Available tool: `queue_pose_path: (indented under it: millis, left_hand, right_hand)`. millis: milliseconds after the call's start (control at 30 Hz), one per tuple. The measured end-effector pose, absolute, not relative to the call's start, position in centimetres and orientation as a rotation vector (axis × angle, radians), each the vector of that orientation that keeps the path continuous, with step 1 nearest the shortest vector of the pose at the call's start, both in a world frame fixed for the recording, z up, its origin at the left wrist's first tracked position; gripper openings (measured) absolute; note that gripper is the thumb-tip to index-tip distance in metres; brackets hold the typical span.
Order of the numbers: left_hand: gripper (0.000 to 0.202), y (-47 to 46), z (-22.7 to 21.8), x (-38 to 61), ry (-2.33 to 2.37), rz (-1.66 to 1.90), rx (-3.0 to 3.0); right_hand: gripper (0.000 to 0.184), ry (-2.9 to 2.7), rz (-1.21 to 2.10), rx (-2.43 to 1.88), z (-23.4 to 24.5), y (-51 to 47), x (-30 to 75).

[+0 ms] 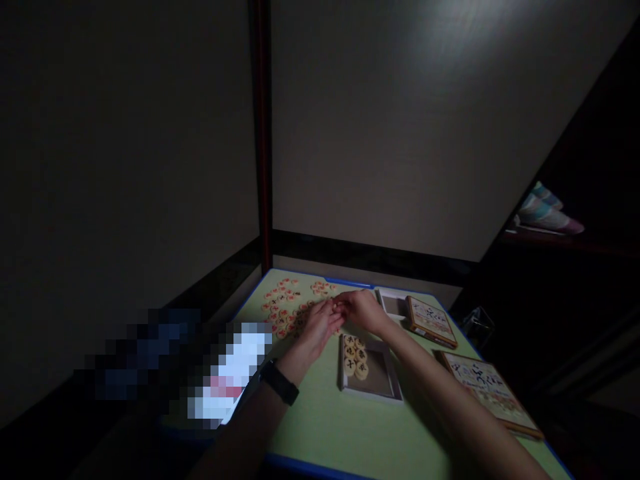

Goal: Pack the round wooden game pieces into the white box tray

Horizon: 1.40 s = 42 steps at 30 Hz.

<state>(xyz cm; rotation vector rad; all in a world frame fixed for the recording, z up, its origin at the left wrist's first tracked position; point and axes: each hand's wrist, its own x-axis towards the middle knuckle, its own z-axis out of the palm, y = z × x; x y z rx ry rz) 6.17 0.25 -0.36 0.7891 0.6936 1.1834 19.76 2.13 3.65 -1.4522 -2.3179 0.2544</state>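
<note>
Left hand [320,327] (dark band [279,382] at its wrist) and right hand [364,310], together beside scattered round pieces [283,313]; nearer on the green table [320,430], a tray [384,373] holds stacked discs [350,351].

Super dim shot tbh. Soft glare high on the back wall [450,50], while the right side sinks to near black. Brightest bit is a pixelated white patch [237,363] left on the green table [320,420]. Dark shadow by the right forearm [450,380], and characters on the loose xiangqi pieces [283,313] look mushy.
</note>
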Motion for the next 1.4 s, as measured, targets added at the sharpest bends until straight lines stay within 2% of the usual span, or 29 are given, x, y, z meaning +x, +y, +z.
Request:
queue_pose_path:
  millis: [67, 200, 267, 433, 633, 967, 1400]
  left_hand:
    - [0.008, 0.0, -0.2, 6.1, 0.691, 1.173, 0.773]
    - [0.003, -0.2, -0.1, 5.9, 0.68, 1.172, 0.829]
    - [0.009, -0.3, 0.0, 5.9, 0.701, 1.18, 0.866]
    - [0.026, -0.6, 0.3, 5.7, 0.806, 1.145, 0.946]
    - [0.028, -0.6, -0.3, 6.0, 0.809, 1.136, 1.075]
    - [0.026, -0.2, -0.8, 6.1, 0.837, 1.134, 1.31]
    - [0.022, -0.3, -0.6, 6.1, 0.835, 1.138, 1.384]
  right_hand:
    - [0.026, -2.265, 0.179, -1.467, 3.4, 1.1, 20.2]
    - [0.019, -2.128, 0.089, -1.479, 3.4, -1.2, 21.6]
    - [0.019, -2.096, 0.092, -1.469, 3.6, -2.5, 22.5]
    - [0.018, -2.171, 0.287, -1.413, 3.5, -6.3, 23.8]
    - [0.022, -2.259, 0.566, -1.277, 2.7, -9.1, 24.2]
    - [0.021, -2.504, 0.19, -1.225, 1.1, -10.1, 22.3]
    - [0.019, -2.504, 0.22, -1.221, -0.8, -9.8, 21.9]
